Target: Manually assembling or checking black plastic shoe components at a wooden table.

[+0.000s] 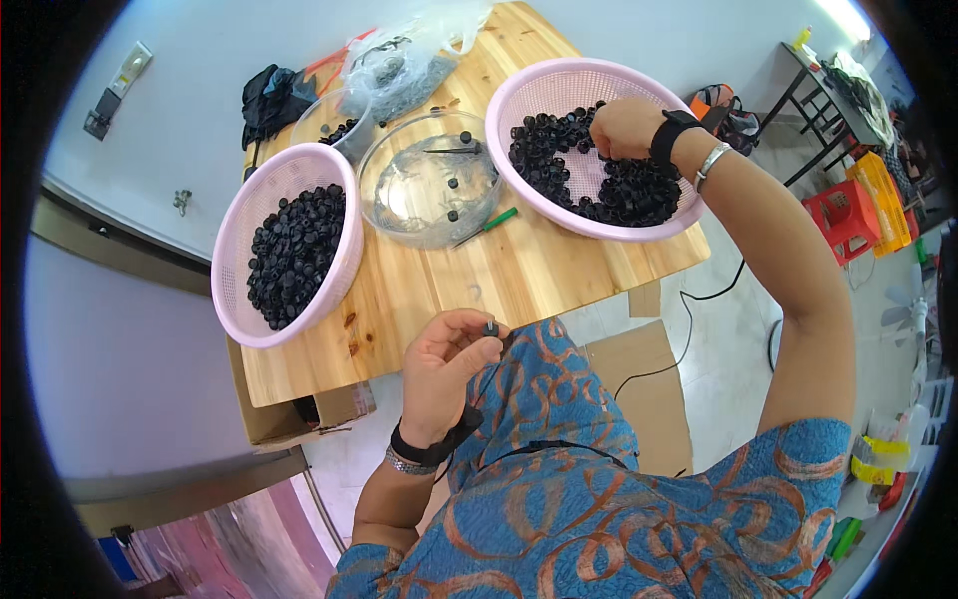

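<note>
The left hand [439, 351] was pinched on a small black part [491, 329], the worktop [429, 290] just beyond it; the right hand [627, 130] was down in the pink basket [609, 232], loose black pieces [639, 195] around it; its grasp was hidden, so apart or together could not be told; the step looked like picking a piece; the next move seemed to call for a fine, single grip.

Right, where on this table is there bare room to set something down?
Bare wood spreads between the left basket, clear tray and left hand; a narrower strip lies in front of the right basket. The back is crowded with tub and bag.
</note>
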Tool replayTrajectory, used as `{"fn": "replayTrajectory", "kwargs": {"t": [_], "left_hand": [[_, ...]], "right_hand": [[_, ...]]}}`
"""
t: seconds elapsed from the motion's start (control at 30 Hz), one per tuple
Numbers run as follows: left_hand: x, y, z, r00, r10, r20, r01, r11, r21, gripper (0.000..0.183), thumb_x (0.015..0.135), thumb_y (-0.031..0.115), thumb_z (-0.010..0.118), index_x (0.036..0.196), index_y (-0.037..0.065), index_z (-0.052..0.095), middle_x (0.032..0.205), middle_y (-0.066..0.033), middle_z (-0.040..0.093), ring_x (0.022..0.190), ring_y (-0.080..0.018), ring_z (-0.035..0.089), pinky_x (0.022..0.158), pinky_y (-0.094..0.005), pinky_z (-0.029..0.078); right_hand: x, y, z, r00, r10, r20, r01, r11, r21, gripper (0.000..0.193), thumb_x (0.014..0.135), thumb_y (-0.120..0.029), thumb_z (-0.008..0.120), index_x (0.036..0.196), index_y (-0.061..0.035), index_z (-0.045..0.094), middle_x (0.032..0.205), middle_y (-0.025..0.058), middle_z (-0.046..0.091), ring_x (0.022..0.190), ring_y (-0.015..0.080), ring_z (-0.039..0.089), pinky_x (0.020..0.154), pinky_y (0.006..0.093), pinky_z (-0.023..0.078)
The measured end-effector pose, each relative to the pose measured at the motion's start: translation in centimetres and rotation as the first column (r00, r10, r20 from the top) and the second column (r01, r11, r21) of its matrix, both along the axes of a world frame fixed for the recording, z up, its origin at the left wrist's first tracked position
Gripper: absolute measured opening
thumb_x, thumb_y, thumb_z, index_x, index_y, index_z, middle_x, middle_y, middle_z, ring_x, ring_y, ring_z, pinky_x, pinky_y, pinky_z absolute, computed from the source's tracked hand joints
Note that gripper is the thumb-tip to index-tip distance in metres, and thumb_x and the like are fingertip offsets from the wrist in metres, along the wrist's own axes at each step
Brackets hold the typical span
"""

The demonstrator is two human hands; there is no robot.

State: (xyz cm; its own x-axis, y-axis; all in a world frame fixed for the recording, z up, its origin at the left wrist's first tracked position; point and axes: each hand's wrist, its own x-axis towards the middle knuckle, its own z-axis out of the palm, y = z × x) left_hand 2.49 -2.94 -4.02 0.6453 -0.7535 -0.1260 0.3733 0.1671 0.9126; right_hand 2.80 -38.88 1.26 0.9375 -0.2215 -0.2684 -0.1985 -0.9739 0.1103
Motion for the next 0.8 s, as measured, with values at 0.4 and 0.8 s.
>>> {"fn": "replayTrajectory", "kwargs": {"t": [0.4, 0.8], "left_hand": [[1.2, -0.9, -0.3, 0.999, -0.012, -0.039, 0.011, 0.999, -0.031, 0.021, 0.08, 0.0, 0.06, 0.1, 0.0, 0.055, 0.093, -0.0091, 0.062, 0.077, -0.0095, 0.055, 0.07, -0.0213, 0.046], [-0.6, -2.9, 1.6, 0.974, 0.175, -0.142, -0.201, 0.96, -0.196, 0.019, 0.089, 0.006, 0.049, 0.108, 0.002, 0.053, 0.104, -0.0092, 0.058, 0.09, -0.0152, 0.058, 0.075, -0.0261, 0.048]], "right_hand": [[-0.3, -1.1, -2.0, 0.987, 0.156, -0.032, -0.156, 0.988, 0.009, 0.013, 0.066, -0.006, 0.06, 0.077, -0.0097, 0.066, 0.077, 0.0127, 0.064, 0.074, 0.0297, 0.062, 0.064, 0.0395, 0.048], [-6.9, 16.2, 3.4, 0.678, 0.214, 0.703, -0.528, 0.807, 0.264, 0.009, 0.073, -0.01, 0.06, 0.082, -0.007, 0.059, 0.074, 0.0067, 0.055, 0.068, 0.0258, 0.057, 0.056, 0.0342, 0.045]]}}
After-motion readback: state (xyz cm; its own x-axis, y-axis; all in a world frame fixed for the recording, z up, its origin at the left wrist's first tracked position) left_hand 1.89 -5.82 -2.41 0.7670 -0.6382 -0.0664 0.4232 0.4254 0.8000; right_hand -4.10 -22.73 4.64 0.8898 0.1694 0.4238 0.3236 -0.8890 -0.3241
